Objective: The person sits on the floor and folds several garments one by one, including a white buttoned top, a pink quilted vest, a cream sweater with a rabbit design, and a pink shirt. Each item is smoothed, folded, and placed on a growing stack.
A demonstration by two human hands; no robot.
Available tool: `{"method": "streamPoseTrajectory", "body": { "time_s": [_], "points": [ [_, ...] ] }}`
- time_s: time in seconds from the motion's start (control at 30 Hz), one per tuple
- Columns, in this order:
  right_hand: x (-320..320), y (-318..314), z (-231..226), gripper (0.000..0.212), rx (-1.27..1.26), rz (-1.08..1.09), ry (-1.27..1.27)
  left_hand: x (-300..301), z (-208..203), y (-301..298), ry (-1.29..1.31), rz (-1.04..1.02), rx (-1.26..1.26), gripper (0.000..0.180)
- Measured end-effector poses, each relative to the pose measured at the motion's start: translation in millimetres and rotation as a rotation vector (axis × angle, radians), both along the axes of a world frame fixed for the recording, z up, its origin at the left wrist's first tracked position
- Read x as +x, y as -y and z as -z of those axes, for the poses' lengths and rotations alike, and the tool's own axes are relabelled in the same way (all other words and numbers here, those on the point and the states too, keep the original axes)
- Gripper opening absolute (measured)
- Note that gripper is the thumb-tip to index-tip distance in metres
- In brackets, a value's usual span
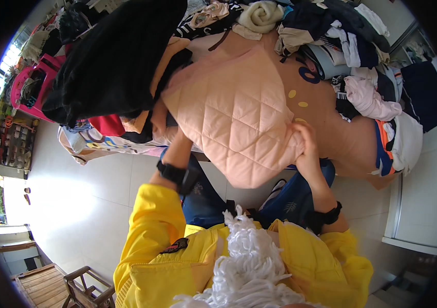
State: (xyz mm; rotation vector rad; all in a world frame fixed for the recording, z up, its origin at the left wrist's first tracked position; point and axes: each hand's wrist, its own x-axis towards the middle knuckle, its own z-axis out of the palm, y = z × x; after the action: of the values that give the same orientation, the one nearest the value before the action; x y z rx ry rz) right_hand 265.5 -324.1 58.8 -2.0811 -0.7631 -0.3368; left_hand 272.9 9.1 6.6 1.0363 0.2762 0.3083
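Note:
A pale pink quilted cloth piece (pixel 234 113) spreads in front of me over the cloth-covered surface, its near edge hanging toward my lap. Whether it is a garment or a cover I cannot tell. My right hand (pixel 305 139) grips its right edge, fingers curled into the bunched fabric. At the left edge, my left hand (pixel 169 130) reaches up beside and partly under the quilted cloth, where its fingers are mostly hidden. Close by that hand lies a large black garment (pixel 110 61) on a heap of clothes.
Folded clothes (pixel 372 97) are stacked on the right, with a rolled cream cloth (pixel 260 16) at the back. The brown printed cover (pixel 352 136) lies under them. A bright pink chair (pixel 36 84) stands left. Wooden furniture (pixel 44 287) is at the lower left, a white cabinet (pixel 421 200) at right.

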Motion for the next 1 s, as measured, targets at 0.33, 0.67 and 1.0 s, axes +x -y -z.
{"method": "streamPoseTrajectory", "body": {
  "time_s": [0.33,0.67,1.0],
  "points": [
    [-0.3,-14.0,-10.4,0.074,0.61,-0.09,-0.913,-139.1,0.6,82.5,0.145,-0.361,-0.071,0.058],
    [-30.6,9.5,-114.6,0.023,0.414,0.08,0.201,-113.5,-23.2,74.5,0.098,0.026,-0.057,0.059],
    [-41.9,-65.9,-33.2,0.025,-0.195,-0.307,-0.187,-115.7,-15.8,114.5,-0.074,0.533,-0.335,0.035]
  ]
}}
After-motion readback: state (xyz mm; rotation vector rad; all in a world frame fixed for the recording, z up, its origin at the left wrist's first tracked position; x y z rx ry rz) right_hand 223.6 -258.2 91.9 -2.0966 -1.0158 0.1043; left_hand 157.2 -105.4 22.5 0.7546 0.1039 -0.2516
